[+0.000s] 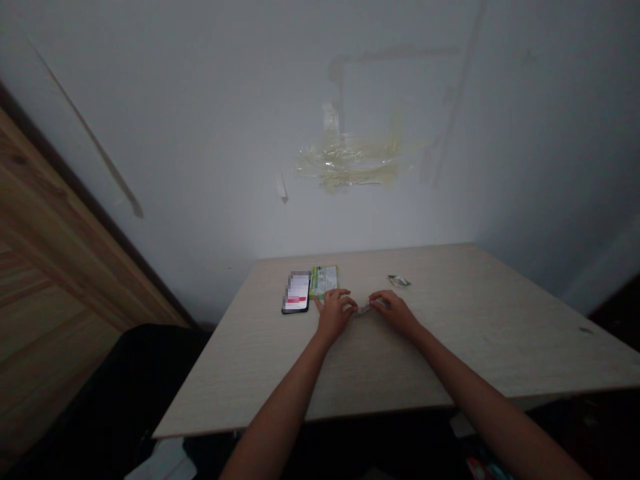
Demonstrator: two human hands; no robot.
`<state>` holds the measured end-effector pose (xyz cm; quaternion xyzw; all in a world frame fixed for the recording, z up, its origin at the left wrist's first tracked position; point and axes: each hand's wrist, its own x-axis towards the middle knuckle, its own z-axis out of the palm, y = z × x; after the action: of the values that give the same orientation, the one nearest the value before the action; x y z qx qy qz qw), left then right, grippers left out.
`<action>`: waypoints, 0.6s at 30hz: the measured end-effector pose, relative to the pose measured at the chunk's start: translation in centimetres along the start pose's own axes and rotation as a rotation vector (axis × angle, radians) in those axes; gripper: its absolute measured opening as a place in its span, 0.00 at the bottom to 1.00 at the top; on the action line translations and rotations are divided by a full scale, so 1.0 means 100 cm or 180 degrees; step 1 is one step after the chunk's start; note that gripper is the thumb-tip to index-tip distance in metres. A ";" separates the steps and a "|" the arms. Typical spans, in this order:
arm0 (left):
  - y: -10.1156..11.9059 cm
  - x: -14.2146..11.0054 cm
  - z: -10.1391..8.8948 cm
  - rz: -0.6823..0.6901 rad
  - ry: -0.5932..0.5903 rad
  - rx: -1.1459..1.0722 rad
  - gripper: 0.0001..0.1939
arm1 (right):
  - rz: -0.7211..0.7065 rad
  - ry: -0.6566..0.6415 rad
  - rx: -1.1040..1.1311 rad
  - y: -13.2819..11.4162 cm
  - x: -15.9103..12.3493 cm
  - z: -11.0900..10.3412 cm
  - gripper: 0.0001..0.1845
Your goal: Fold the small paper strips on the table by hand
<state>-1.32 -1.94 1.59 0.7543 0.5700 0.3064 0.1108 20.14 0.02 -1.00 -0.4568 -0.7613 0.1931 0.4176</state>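
Both of my hands rest on a pale wooden table [480, 333], close together near its middle. My left hand [334, 311] and my right hand [395, 309] have their fingers curled and pinch a small pale item [364, 309] between them; it is too small to name. A green packet [324, 280] lies just beyond my left hand. A phone [297, 292] with a lit screen lies to the left of the packet. A small torn wrapper piece [399, 281] lies beyond my right hand.
The table stands against a white wall with tape remains [350, 160]. A wooden panel [45, 280] leans at the left. Something dark [125, 373] sits below the table's left edge, and pale clutter lies on the floor under its front edge.
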 end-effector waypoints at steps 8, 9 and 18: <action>0.004 -0.001 -0.003 0.0190 0.0029 0.0172 0.06 | -0.0133 0.0122 -0.0053 0.002 0.001 0.001 0.08; 0.004 -0.001 -0.003 0.0246 0.0066 0.0212 0.06 | -0.0127 0.0161 -0.0051 0.002 0.001 0.001 0.08; 0.004 -0.003 -0.005 0.0504 0.0083 0.0612 0.07 | -0.0529 0.0041 -0.0294 -0.006 0.001 -0.003 0.18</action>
<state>-1.37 -2.47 2.05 0.8000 0.5368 0.2680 0.0060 20.04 -0.22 -0.33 -0.4122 -0.8020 0.1195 0.4155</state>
